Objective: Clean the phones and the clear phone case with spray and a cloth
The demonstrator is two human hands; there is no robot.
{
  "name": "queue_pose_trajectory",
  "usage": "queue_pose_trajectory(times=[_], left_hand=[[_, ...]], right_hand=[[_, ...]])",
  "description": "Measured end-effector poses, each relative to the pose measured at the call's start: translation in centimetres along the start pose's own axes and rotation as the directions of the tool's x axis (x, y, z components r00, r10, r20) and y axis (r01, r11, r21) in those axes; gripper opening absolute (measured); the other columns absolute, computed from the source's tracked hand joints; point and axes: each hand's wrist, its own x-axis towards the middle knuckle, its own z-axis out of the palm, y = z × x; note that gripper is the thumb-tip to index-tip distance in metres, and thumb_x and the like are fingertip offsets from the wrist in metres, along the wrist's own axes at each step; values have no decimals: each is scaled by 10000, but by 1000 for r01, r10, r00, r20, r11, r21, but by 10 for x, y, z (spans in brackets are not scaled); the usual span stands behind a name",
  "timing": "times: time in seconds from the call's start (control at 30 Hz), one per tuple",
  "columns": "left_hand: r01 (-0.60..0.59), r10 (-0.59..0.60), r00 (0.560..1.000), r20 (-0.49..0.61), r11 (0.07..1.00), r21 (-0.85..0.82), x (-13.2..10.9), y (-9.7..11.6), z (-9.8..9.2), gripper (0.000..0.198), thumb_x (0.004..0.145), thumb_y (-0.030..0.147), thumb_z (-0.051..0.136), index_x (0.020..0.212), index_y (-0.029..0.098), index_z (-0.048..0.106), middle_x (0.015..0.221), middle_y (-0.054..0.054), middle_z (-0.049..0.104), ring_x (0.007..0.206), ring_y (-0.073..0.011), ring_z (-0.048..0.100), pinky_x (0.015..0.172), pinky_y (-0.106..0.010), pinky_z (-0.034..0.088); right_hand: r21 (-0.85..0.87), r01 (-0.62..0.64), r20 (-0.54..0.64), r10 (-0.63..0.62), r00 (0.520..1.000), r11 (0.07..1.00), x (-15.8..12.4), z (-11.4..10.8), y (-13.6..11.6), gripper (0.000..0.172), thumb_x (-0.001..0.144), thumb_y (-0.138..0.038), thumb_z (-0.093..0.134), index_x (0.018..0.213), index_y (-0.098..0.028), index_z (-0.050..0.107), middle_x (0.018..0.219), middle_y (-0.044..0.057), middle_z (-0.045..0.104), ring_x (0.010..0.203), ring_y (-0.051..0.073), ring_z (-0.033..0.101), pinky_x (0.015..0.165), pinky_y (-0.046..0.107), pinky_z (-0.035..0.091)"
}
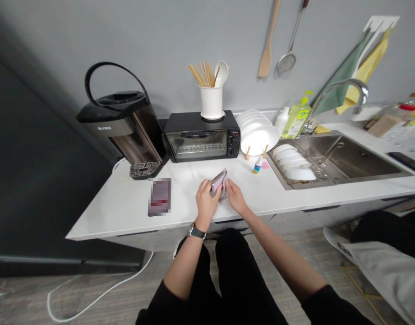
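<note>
My left hand (207, 201), with a dark watch on its wrist, is wrapped round a small pinkish-grey item (218, 180) above the counter. It looks like a phone or case with a loose clear or grey edge. My right hand (235, 195) has its fingers pinched at that item's right edge. On the counter to the left lies a dark purple flat object (160, 197), partly pixelated. A small bottle (257, 165) with a white cap stands to the right, beside a pink slip (265, 165).
Behind stand a black water dispenser (126, 131), a toaster oven (200, 140) with a white utensil holder (212, 100), and white plates (256, 135). At right are a sink (356, 158), bowls (295, 164) and a faucet (361, 92). Part of another person (386, 262) shows at lower right.
</note>
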Motion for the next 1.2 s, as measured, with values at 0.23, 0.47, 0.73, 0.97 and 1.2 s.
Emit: queue_pose_trajectory(times=[0.23, 0.47, 0.73, 0.97, 1.2], left_hand=[[108, -107, 992, 72, 994, -3, -22, -24, 30, 139, 964, 238, 556, 842, 198, 607, 714, -27, 639, 688, -195, 638, 688, -314, 505], [125, -126, 981, 146, 992, 17, -26, -33, 35, 130, 956, 193, 514, 921, 182, 639, 848, -84, 723, 810, -223, 710, 767, -335, 531], [147, -156, 964, 217, 988, 55, -25, -37, 36, 233, 944, 212, 535, 720, 199, 596, 680, -86, 668, 704, -247, 702, 695, -344, 532], [155, -164, 959, 232, 986, 55, -22, -37, 35, 178, 905, 124, 531, 760, 188, 611, 728, -76, 684, 757, -238, 700, 727, -332, 534], [151, -147, 969, 199, 988, -6, -24, -37, 32, 185, 952, 217, 505, 800, 190, 605, 651, -48, 649, 607, -199, 636, 615, -310, 498]], right_hand=[[-67, 184, -40, -187, 982, 981, 13, -7, -37, 434, 1119, -364, 271, 1330, -176, 601, 1220, 123, 704, 1157, 240, 632, 1035, 407, 522], [-349, 592, 393, -460, 796, 726, 24, -29, -24, 429, 1091, -305, 378, 1460, -200, 572, 1419, 125, 642, 1386, 282, 517, 1249, 558, 322], [-386, 489, 284, -404, 870, 782, 17, -24, -32, 583, 1053, -555, 424, 1414, -121, 568, 1384, 201, 622, 1323, 342, 530, 1191, 571, 390], [-372, 604, 422, -452, 786, 704, 25, -24, -37, 593, 1056, -554, 424, 1448, -126, 543, 1389, 180, 628, 1300, 327, 546, 1185, 527, 397], [-364, 346, 171, -303, 938, 865, 19, -23, -34, 611, 1047, -584, 405, 1376, -92, 556, 1321, 223, 606, 1254, 348, 551, 1080, 520, 492]])
